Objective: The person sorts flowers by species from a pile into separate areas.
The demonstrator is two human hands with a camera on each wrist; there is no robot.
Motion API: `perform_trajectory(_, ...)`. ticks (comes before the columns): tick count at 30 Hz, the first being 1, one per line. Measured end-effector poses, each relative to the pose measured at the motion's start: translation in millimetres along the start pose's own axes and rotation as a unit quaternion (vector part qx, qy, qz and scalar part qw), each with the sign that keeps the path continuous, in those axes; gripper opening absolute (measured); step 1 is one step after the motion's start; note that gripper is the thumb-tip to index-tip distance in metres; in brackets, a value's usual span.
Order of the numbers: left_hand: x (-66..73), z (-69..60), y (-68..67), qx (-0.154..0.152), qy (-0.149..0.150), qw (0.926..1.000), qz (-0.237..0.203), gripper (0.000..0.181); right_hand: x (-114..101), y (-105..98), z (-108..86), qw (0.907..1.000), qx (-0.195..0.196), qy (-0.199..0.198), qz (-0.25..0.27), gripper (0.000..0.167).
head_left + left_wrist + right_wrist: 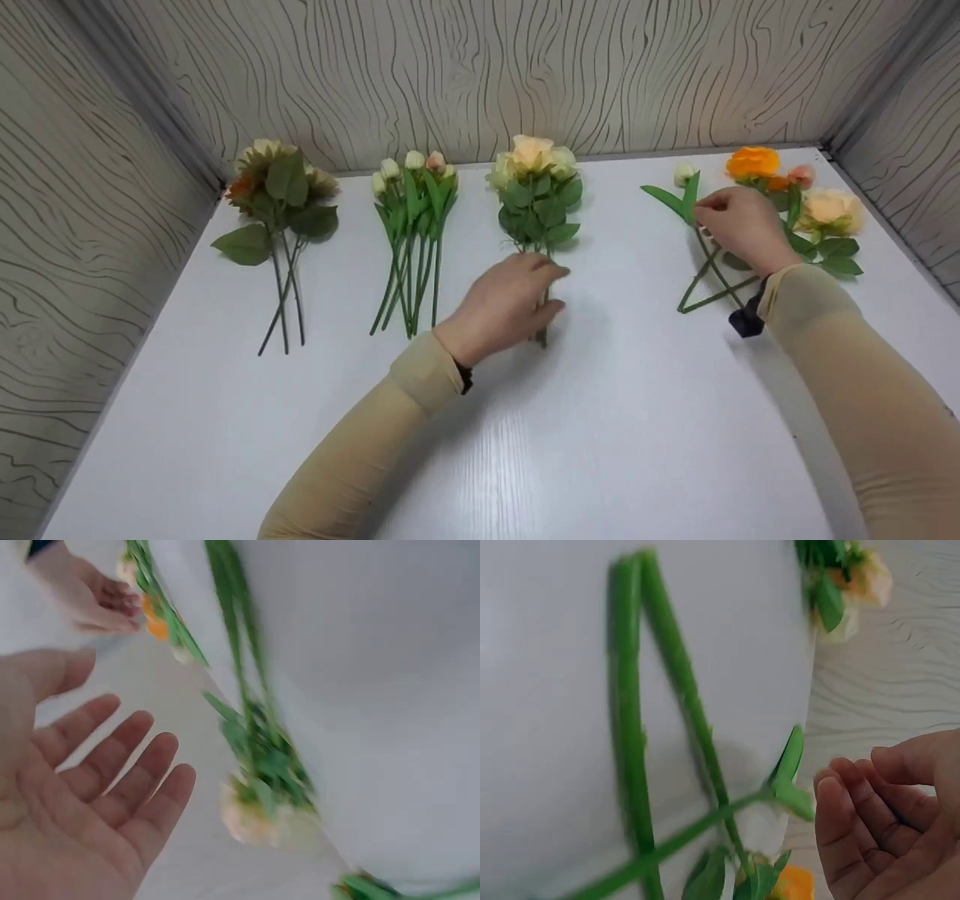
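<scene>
My left hand hovers over the stems of a bunch of peach and cream roses. Its fingers are spread and loosely bent, with nothing in them, in the left wrist view. My right hand is beside a single white tulip with green leaves and a long stem. In the right wrist view its relaxed fingers hold nothing and sit apart from the green tulip leaf. Partly behind that hand lie an orange flower, a pink bloom and a peach rose.
A bunch of white and pink tulips lies left of the roses. Farther left is a bunch of large-leaved flowers, blooms toward the wall. Wood-patterned walls border the white table at the back and sides.
</scene>
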State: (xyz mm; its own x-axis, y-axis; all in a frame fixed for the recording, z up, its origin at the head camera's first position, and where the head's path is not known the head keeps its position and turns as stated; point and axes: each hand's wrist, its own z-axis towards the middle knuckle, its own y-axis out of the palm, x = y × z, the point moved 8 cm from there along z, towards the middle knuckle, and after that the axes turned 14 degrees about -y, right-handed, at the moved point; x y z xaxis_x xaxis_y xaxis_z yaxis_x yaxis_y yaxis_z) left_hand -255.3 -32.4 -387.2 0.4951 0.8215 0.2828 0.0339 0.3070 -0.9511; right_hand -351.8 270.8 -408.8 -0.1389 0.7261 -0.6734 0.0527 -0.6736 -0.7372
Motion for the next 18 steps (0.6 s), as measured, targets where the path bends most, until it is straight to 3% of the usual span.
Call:
perform_trajectory(3, 38.8, -3.2, 15.3, -0.01, 0.071, 0.9953, 0.066, 0.05, 7, -9, 4.4, 0.9973, -0.005, -0.012, -0.073, 0.04)
perform_trajectory(5, 58.1, -3.9, 25.9, -0.02, 0.093, 0.9909, 0.096, 0.056, 8, -9, 8.2, 0.9948, -0.013, -0.018, -0.1, 0.038)
perform_trajectory(8, 80.1, -1.8, 40.9, -0.035, 0.103, 0.9868, 0.121, 0.064, 10, -5, 12.1, 0.9921, -0.034, -0.01, -0.12, 0.038)
perform_trajectory(13, 101.5, 6.6, 59.7, -0.041, 0.098, 0.9842, 0.142, 0.069, 14, 0, 14.8, 0.9882, -0.051, 0.004, -0.144, 0.037)
perform_trajectory(18, 106.9, 11.5, 69.5, -0.051, 0.091, 0.9848, 0.139, 0.069, 20, 2, 15.0, 0.9852, -0.057, 0.02, -0.16, 0.038)
